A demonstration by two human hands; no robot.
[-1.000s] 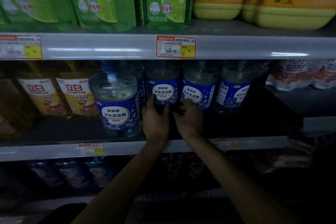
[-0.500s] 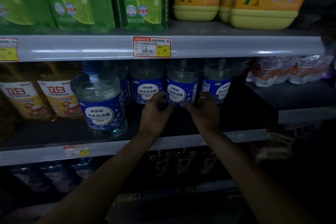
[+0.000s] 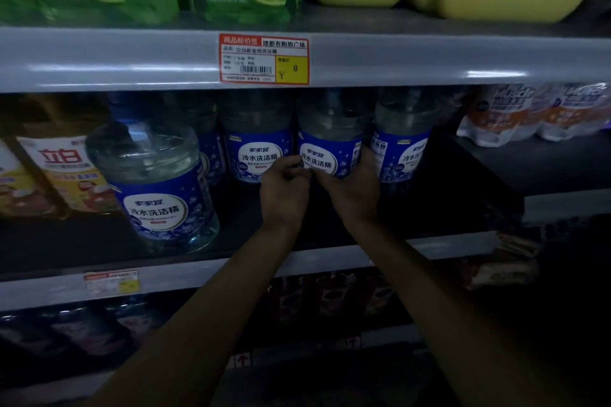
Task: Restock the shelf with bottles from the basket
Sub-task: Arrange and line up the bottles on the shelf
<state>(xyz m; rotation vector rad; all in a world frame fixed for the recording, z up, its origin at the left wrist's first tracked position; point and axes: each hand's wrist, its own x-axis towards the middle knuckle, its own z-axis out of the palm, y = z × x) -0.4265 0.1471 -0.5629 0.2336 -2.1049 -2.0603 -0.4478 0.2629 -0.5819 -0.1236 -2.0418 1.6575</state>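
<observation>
Both arms reach forward, hands meeting at the middle bottle (image 3: 330,145).
The left hand (image 3: 284,192) curls its fingers against the bottle's lower left front. The right hand (image 3: 355,190) wraps the bottle's lower right side, thumb in front.

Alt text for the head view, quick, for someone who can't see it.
Right hand grips a clear, blue-labelled bottle deep on the dim middle shelf, left hand at its label. Similar bottles flank it; another stands nearer the front edge.

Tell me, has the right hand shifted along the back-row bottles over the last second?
Yes. Judged against the middle blue-label detergent bottle, the right hand has shifted rightward, from its front to its right side.
</observation>
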